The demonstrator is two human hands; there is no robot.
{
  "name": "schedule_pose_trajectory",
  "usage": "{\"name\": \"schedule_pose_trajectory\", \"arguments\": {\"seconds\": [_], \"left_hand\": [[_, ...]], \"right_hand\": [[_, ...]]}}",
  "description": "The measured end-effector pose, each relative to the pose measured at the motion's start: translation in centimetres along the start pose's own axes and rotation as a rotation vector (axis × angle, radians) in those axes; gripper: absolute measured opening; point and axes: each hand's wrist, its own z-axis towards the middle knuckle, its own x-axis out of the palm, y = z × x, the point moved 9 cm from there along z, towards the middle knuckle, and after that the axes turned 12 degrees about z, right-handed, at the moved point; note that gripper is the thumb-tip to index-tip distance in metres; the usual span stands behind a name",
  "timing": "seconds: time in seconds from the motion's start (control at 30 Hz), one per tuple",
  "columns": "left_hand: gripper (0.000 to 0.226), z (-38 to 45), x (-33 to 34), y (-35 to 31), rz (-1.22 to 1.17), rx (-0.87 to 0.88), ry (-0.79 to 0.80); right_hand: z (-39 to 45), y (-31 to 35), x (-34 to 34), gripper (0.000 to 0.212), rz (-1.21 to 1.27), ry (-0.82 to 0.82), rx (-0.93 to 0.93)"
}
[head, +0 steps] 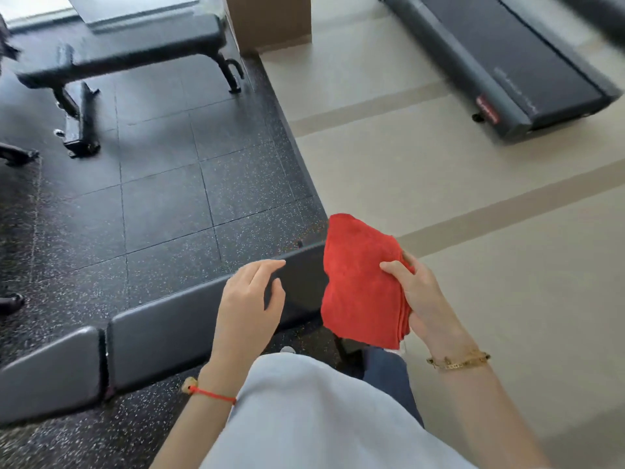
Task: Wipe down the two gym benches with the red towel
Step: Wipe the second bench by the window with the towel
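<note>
From my remote seat I saw the red towel (363, 282) folded into a thick pad and held up off every surface, its lower left edge overlapping the right end of the near bench (169, 333) in the picture. My right hand (424, 299) was grasping it: the thumb lay across the front face of the cloth and the fingers were curled behind its right edge, where the folded layers showed as a stack. My left hand (250, 299) carried nothing; its fingers were relaxed and slightly spread, hovering over the near bench's dark grey pad, and I could not tell whether the fingertips actually touched the vinyl. That bench ran across the lower left of the view, split by a seam into a short section and a long one. The far bench (128, 49), black and blurred, stood well apart at the upper left on the speckled rubber floor (162, 204). To the right of the rubber floor lay pale flooring (439, 170) with darker stripes, and a treadmill (507, 62) sat at the upper right. A red cord bracelet (211, 394) circled my left wrist and a gold chain bracelet (460, 360) my right.
</note>
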Motion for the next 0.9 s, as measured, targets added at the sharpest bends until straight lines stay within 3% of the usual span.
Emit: {"name": "schedule_pose_trajectory", "arguments": {"seconds": [0.47,0.9], "left_hand": [[0.028,7.6,8.1,-19.0,-0.021,-0.05,-0.076],[0.028,16.2,13.2,-24.9,-0.01,-0.081,-0.071]], "right_hand": [[7.8,15.9,-16.0,0.028,-0.051,0.038,-0.018],[18.0,21.9,-17.7,0.025,-0.05,0.066,0.042]]}}
